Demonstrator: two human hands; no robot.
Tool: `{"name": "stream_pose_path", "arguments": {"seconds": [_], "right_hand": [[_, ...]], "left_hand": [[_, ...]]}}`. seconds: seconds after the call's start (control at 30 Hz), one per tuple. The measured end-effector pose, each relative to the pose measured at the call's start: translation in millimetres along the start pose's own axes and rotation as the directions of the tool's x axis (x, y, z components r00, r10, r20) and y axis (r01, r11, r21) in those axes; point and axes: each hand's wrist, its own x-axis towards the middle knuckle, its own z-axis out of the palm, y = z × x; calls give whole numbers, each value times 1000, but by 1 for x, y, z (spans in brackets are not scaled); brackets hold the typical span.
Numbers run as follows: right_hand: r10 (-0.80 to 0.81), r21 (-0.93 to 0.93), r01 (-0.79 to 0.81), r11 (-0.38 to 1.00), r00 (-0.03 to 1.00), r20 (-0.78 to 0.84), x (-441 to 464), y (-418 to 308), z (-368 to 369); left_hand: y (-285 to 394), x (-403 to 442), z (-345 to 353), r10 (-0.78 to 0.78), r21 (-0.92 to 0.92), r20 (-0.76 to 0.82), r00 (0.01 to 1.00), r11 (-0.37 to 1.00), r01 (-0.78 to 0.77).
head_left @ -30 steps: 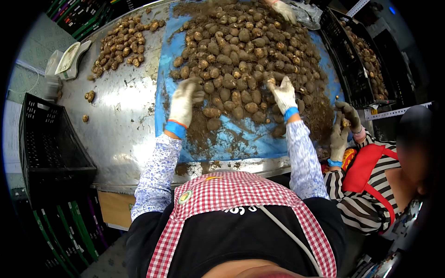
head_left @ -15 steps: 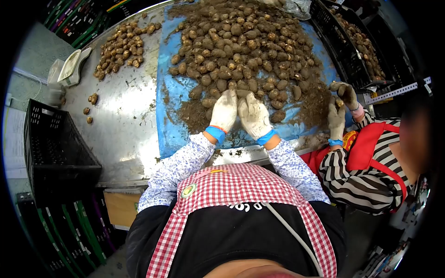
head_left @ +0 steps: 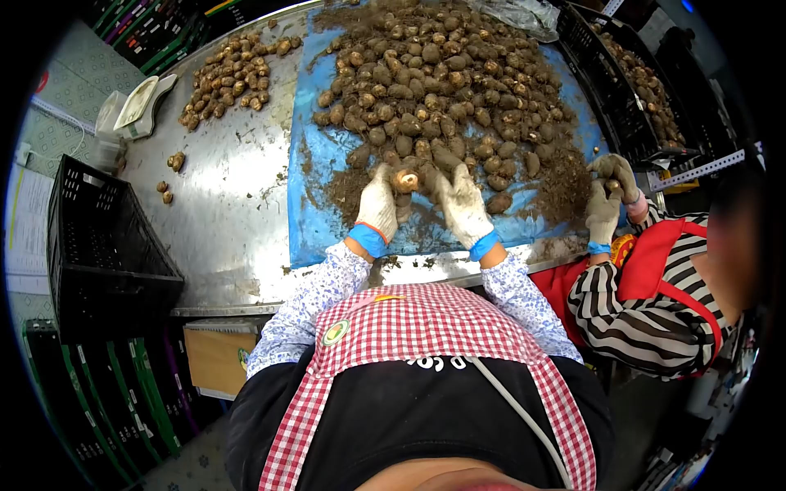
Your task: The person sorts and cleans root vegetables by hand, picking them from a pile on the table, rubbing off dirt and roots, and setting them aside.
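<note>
A wide heap of small brown root vegetables [head_left: 442, 90] with loose soil lies on a blue sheet [head_left: 315, 237]. At its near edge my gloved left hand [head_left: 379, 203] is closed round a root vegetable [head_left: 404, 181] whose pale cut-looking end faces up. My gloved right hand [head_left: 460, 200] is just beside it, with its fingers bent over the dark tubers at the heap's edge. What its fingers grip, if anything, is hidden.
A smaller pile [head_left: 228, 80] and a few loose pieces lie on the metal table [head_left: 221, 196]. A black crate [head_left: 102, 237] and a scale [head_left: 143, 106] are at left. A filled crate [head_left: 643, 90] and a co-worker's gloved hands [head_left: 607, 196] are at right.
From wide apart, my hands have come together at the heap's near edge. A root vegetable with a pale end now shows between them, at my left hand.
</note>
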Motion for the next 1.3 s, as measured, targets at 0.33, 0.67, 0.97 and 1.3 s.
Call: {"name": "stream_pose_path", "arguments": {"seconds": [0.33, 0.67, 0.97, 1.3], "right_hand": [[70, 455, -92, 886, 995, 64, 1, -11, 13], [-197, -105, 269, 957, 874, 443, 7, -26, -28], [38, -91, -14, 996, 964, 263, -11, 39, 4], [164, 302, -276, 913, 923, 349, -12, -47, -25]], "left_hand": [[-6, -18, 31, 140, 172, -122, 983, 978, -118], [-27, 12, -22, 380, 753, -30, 925, 617, -228], [16, -40, 0, -182, 52, 97, 978, 983, 178], [1, -40, -10, 61, 534, 29, 998, 843, -67]]}}
